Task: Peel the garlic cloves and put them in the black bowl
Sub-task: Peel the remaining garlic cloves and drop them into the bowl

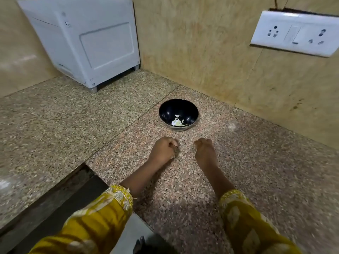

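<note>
Speckled granite counter (256,162) fills most of the view and runs into a corner of beige walls (201,43). Both hands lie on this counter, knuckles up, side by side but apart, with a strip of bare stone between them.

The left hand (163,149) has its fingers curled under toward the gap. A small pale speck shows at its inner edge, and I cannot tell whether the hand pinches something or holds nothing. The right hand (204,150) is likewise curled in, fingertips turned toward the left hand, and nothing shows in its grasp.

The black bowl (165,110) stands upright on the counter just beyond the 2 hands, roughly in line with the gap between them and touching neither. In its bottom, on the side nearer the hands, lie a few pale pieces of garlic (177,122); whether they are cloves or skins is too small to tell.

Far beyond the left hand, and off to its left, a white boxy appliance (88,43) sits on short feet in the corner. High on the wall beyond and to the right of the right hand is a white socket plate (295,33) with 2 outlets and a switch. Behind the wrists, both forearms run back into yellow patterned sleeves (102,213) with pale trim at the cuffs. Left of the left forearm the counter edge drops to a dark recess (73,189).
</note>
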